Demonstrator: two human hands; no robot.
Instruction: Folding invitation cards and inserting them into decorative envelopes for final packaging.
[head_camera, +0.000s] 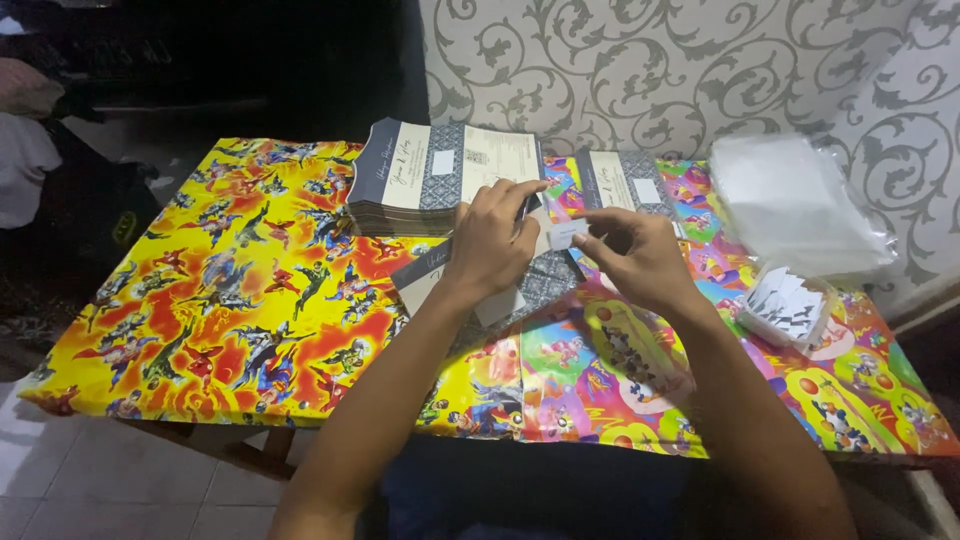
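Your left hand (492, 240) rests, knuckles up and fingers curled, on a dark-and-cream printed card (440, 275) that lies flat on the table. The card's long axis runs slantwise, from its near corner out beyond your left wrist up toward your fingertips and the wall; most of its middle is hidden under your palm, so which end is its top you cannot tell from here. Your fingers press down on it, and a thin dark object shows between your fingertips, too hidden to name.

Your right hand (640, 258) sits just beside the left, to its right, pinching a small white label (566, 234) between thumb and fingertips. The label is a short strip, its long axis lying roughly level, pointing toward your left hand and almost touching it.

Just beyond your left fingertips stands a thick stack of cards (440, 175) of the same print, its long side running across your view. Beyond your right hand lies a second, thinner stack (622, 180). Farther off to the right of your right hand is a clear plastic bag of white sheets (795, 205), and nearer you on that side a small bag of white labels (790, 305). Everything sits on a table covered in bright cartoon-print cloth (230, 300).
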